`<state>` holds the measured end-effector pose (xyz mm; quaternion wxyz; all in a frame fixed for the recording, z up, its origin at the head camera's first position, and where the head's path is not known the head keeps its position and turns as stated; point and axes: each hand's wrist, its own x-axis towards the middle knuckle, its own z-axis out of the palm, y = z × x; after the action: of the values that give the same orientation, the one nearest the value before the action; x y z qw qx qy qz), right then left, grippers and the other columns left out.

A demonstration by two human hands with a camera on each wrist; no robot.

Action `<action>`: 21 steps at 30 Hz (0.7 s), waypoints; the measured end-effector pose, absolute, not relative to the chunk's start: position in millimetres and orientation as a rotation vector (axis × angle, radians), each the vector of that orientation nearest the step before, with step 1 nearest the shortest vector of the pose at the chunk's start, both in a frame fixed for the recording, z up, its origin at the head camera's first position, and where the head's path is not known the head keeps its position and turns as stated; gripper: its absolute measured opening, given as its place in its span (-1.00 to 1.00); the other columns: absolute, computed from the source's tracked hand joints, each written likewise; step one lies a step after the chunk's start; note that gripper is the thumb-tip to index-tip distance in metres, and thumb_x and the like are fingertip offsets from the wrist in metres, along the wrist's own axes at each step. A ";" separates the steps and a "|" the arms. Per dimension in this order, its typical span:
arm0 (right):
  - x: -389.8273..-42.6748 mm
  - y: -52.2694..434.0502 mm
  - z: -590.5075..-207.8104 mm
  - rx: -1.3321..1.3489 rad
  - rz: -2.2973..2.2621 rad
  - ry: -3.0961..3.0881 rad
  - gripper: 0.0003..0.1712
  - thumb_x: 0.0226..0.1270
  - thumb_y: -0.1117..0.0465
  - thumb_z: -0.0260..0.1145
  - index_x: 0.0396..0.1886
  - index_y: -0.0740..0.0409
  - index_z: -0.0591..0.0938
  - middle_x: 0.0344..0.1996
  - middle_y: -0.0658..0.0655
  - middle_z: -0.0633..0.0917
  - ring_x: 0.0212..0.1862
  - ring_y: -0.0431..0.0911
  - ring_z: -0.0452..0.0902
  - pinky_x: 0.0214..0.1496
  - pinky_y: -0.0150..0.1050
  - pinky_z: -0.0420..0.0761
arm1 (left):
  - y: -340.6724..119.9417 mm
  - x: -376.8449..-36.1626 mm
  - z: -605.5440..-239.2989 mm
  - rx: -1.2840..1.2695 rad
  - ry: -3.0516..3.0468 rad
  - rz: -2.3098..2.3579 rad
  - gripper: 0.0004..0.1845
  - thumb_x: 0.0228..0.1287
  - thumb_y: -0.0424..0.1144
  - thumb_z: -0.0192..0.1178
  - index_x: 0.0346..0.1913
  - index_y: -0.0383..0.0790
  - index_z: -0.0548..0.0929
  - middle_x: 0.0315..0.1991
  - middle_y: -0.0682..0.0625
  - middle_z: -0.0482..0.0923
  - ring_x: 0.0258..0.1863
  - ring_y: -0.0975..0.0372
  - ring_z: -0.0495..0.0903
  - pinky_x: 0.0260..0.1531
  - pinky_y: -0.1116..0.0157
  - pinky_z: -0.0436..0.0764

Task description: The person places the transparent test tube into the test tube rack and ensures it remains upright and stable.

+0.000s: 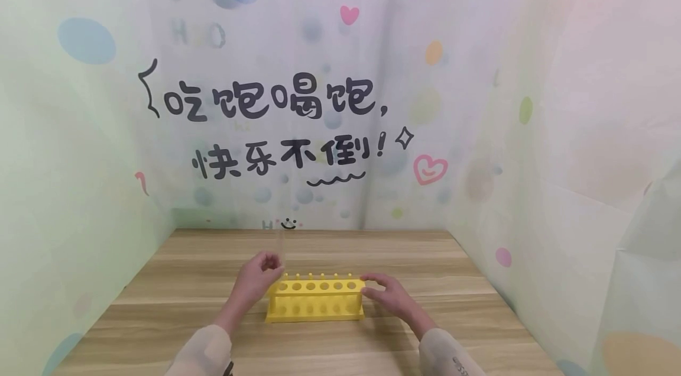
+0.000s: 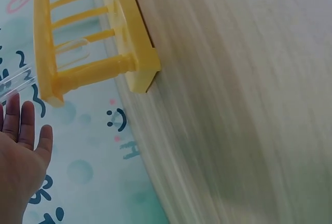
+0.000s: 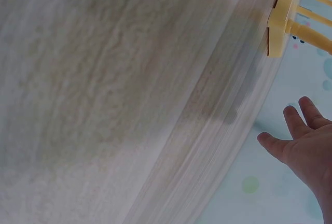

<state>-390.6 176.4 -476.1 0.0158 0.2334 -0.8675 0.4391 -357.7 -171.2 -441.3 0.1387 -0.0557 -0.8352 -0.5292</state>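
A yellow test tube rack (image 1: 315, 299) with a row of round holes stands mid-table. A clear glass tube (image 1: 282, 249) rises upright over the rack's left end. In the left wrist view the tube (image 2: 71, 53) runs down through the end hole of the rack (image 2: 93, 68), its rounded tip inside the frame. My left hand (image 1: 273, 263) pinches the tube just above the rack; three of its fingers (image 2: 21, 120) show straight beside the tube. My right hand (image 1: 372, 281) rests straight fingers on the rack's right end. In the right wrist view its fingers (image 3: 295, 117) are spread, with the rack's corner (image 3: 280, 24) beyond them.
The wooden table (image 1: 213, 329) is closed in on three sides by a printed fabric backdrop (image 1: 319, 98) hanging down to its edges. Light sleeves (image 1: 202, 355) cover both forearms at the near edge.
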 end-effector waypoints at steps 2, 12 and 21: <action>-390.5 176.1 -475.9 0.723 1.360 -2.702 -0.55 0.42 0.04 0.28 0.20 0.15 0.61 0.25 0.26 0.55 0.35 0.33 0.30 0.30 0.41 0.25 | -171.5 -356.8 -443.8 -0.160 -2.426 -1.512 -0.85 0.28 -0.28 0.30 -0.14 -0.20 0.59 -0.14 0.00 0.60 0.14 0.02 0.53 0.23 -0.08 0.46; -392.0 176.3 -477.8 0.715 1.353 -2.712 -0.57 0.43 0.04 0.28 0.19 0.12 0.62 0.26 0.26 0.55 0.36 0.32 0.30 0.30 0.40 0.25 | -171.3 -356.4 -454.5 -0.132 -2.464 -1.455 -0.68 0.26 -0.23 0.32 0.04 -0.28 0.61 0.02 -0.08 0.62 0.17 -0.05 0.51 0.19 -0.10 0.49; -391.0 176.3 -476.8 0.704 1.374 -2.712 -0.56 0.42 0.04 0.29 0.19 0.12 0.62 0.25 0.25 0.56 0.35 0.32 0.30 0.30 0.40 0.26 | -173.1 -354.9 -462.2 -0.153 -2.470 -1.449 -0.59 0.25 -0.25 0.33 0.13 -0.31 0.59 0.08 -0.12 0.60 0.14 -0.02 0.53 0.16 -0.02 0.54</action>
<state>-391.0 176.3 -476.8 0.0108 0.2255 -0.8690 0.4402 -354.9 -173.1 -462.2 0.1363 -0.0527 -0.8532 -0.5007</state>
